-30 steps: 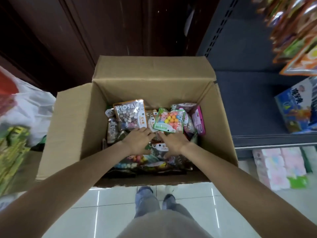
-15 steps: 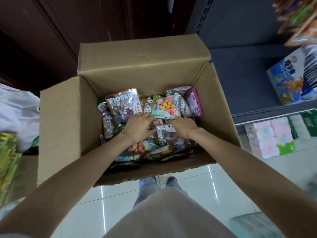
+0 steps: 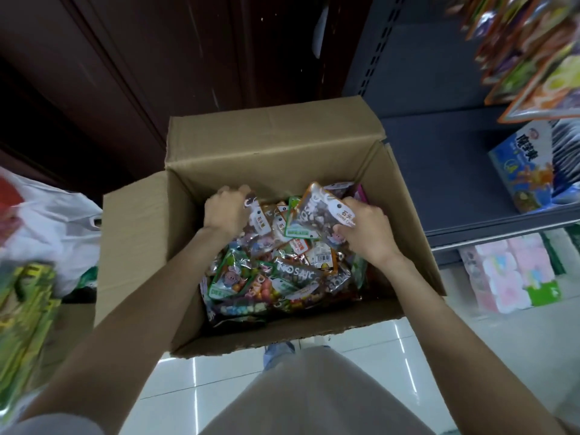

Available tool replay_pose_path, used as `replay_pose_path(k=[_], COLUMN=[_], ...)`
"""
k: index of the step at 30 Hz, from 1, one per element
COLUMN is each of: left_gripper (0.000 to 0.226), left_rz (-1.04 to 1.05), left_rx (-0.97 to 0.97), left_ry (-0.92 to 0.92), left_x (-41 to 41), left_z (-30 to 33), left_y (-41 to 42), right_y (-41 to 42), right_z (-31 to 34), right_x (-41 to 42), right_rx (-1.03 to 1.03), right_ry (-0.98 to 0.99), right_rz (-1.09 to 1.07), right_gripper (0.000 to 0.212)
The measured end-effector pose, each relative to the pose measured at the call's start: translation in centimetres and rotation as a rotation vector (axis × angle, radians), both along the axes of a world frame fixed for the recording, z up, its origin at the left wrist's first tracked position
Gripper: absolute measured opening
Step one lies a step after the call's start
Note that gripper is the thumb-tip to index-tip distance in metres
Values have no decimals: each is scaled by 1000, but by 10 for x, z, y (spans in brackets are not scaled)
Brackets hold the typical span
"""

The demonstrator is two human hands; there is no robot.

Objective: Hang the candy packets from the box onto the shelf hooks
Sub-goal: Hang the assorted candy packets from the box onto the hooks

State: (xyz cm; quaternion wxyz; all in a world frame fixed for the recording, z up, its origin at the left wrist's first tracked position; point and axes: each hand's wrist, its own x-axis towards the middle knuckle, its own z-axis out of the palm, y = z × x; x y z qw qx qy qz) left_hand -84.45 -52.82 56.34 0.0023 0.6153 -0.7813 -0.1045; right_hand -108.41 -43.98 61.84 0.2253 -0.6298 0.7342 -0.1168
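Item: candy packets [image 3: 282, 277], heaped in box [image 3: 273, 146]; my left hand [image 3: 224, 211] grips one at far-left; right hand [image 3: 364, 227] pinches a brown packet [image 3: 317, 215] raised upright. Hooks: up-right, I judge; right hand nearer.

Glossy white tiled floor [image 3: 376, 350] under my feet catching streaks of light, dark brown wood panelling [image 3: 141, 67] rising beyond that floor, dark grey metal shelving unit [image 3: 439, 171] to the panelling's right, white plastic bag [image 3: 53, 227] at the panelling's lower left

head view, steeply downward, close over box [image 3: 219, 146]
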Motion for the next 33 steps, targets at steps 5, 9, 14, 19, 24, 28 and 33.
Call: replay_pose_path(k=[5,9,14,19,24,28,33], left_gripper=[12,5,11,39,54,30,10], left_rz=[42,185,365,402,333,289,305], left_rx=[-210,-134,373,589,553,594,536], left_ry=[524,990,1557,1676,1550,1541,1580], left_x=[26,16,-30,-62,-111,-171,-269], left_z=[53,103,142,158,167,166,158], left_y=[11,25,55,90,136,183,240], right_y=[21,37,45,63,106,155,220], right_z=[43,76,85,85,83,85,83], right_x=[-14,-17,-9,-19,-56,-104,-184], right_rx=[-185,-198,-141,-198,-290,-327,-470], right_ry=[-495,-1012,-1509,-1455,-1393,-1445,-1328], right_rz=[-105,-107,-157,-366,-480,-497,-611], right_gripper=[26,23,46,43,30,41,25])
